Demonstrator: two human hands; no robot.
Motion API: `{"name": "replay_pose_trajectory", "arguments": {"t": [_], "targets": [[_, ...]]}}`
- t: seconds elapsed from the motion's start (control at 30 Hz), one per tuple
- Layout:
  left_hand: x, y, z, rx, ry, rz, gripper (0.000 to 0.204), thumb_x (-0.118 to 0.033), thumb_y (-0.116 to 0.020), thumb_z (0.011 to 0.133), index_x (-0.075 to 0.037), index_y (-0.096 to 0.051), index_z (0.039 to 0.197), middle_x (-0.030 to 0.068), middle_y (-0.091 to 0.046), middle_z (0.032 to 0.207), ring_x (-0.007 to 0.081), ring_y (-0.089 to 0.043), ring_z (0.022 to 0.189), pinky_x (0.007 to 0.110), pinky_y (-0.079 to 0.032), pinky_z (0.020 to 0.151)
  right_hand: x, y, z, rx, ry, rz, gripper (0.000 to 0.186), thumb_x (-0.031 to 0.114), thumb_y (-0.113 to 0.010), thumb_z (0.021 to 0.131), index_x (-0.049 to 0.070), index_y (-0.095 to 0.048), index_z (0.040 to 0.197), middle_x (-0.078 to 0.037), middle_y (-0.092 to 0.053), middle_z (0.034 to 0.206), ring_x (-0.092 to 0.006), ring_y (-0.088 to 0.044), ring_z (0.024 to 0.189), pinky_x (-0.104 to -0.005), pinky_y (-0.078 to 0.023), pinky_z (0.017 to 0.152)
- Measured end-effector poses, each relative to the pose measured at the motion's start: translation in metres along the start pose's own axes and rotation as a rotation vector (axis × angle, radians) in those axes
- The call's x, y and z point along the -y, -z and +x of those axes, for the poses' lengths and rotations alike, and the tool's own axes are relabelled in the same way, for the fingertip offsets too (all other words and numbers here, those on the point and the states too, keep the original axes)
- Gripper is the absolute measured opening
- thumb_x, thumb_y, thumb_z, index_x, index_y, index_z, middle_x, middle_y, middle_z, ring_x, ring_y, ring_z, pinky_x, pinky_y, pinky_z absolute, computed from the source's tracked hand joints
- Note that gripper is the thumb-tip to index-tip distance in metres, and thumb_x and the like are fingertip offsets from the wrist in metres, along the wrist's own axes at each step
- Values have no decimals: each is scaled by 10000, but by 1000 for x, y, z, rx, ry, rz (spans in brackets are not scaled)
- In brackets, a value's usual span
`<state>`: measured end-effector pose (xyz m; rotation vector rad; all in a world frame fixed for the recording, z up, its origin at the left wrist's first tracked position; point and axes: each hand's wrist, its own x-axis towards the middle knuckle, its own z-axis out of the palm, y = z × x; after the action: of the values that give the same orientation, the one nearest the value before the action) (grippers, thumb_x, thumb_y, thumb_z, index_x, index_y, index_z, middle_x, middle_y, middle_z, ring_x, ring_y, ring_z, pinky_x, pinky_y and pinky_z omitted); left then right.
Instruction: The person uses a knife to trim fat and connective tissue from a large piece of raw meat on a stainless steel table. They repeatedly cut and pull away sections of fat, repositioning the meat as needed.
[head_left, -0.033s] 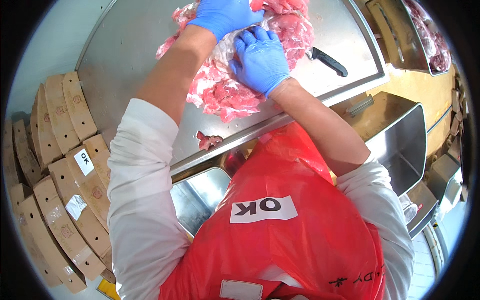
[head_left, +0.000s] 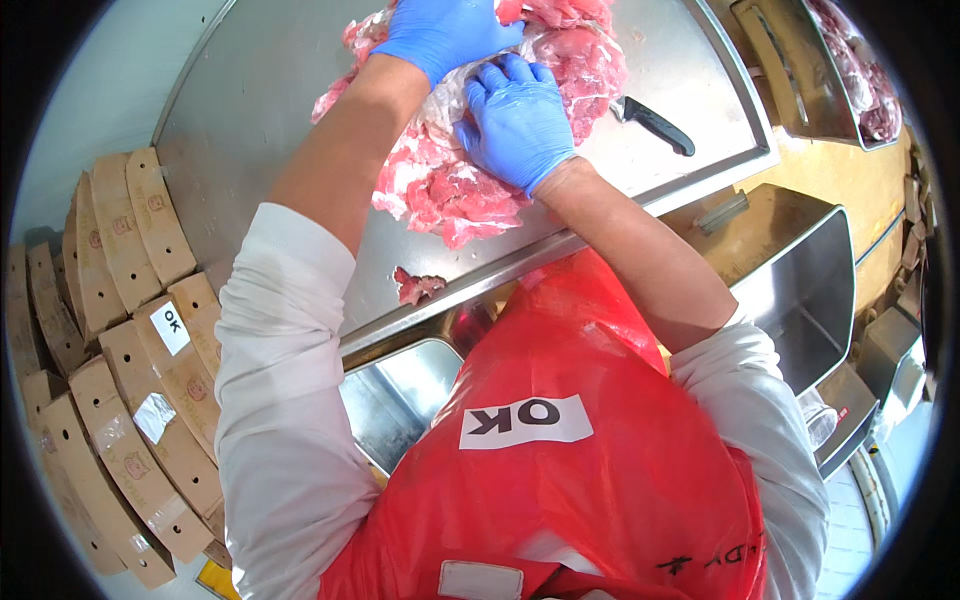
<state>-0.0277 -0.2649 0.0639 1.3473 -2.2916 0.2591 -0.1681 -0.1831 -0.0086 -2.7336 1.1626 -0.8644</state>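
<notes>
Meat [head_left: 585, 75] lies by the steel table's [head_left: 240, 150] near edge; I seem mid-handling, right hand [head_left: 520, 125] spread on it, left hand's [head_left: 440, 35] grip unclear; next needs steady contact.

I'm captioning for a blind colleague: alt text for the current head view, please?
A blue-gloved left hand and right hand touch a pile of raw meat on a metal table. A black-handled knife lies right of the pile; a small meat scrap lies nearer the red apron.

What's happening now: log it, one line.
left hand: on raw meat | right hand: on raw meat | black-handled knife: lying on metal table, right of meat
</notes>
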Motion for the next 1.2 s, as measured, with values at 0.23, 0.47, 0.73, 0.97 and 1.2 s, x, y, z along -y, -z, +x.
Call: {"name": "replay_pose_trajectory", "arguments": {"t": [0.23,0.47,0.73,0.97,1.2], "targets": [[12,1,1,11,8,17,655,-306,-802,780,-146,-637,1393,163,-661,1359,396,-603,1284,502,-481,1115,15,-11,28,143,-1,38,399,412,-671,920,34,-785,977,-154,-763,1025,-324,-684,1053,-506,-462,1039],[28,-8,-6,3,55,49,614,-311,-800,791,-131,-644,1357,172,-667,1319,411,-618,1242,507,-506,1068,23,-30,27,103,17,105,372,386,-661,932,36,-780,971,-156,-749,981,-313,-682,989,-463,-472,995],[46,12,4,45,66,9,546,-365,-832,764,-136,-702,1243,166,-716,1150,409,-686,1082,532,-561,923,25,-27,25,88,24,87,332,382,-678,908,60,-729,970,-122,-702,965,-286,-656,990,-454,-450,999],[52,16,-3,94,207,-69,583,-417,-846,779,-129,-703,1266,172,-720,1177,414,-686,1106,520,-560,954,24,-25,20,87,18,148,309,371,-705,893,68,-716,957,-116,-687,955,-280,-648,977,-462,-446,990],[34,-4,-4,-34,270,381,632,-474,-847,853,-125,-691,1356,125,-707,1333,372,-633,1280,601,-464,1074,22,-63,42,56,32,241,255,304,-678,890,73,-776,934,-158,-734,910,-315,-664,938,-477,-442,994]]}}
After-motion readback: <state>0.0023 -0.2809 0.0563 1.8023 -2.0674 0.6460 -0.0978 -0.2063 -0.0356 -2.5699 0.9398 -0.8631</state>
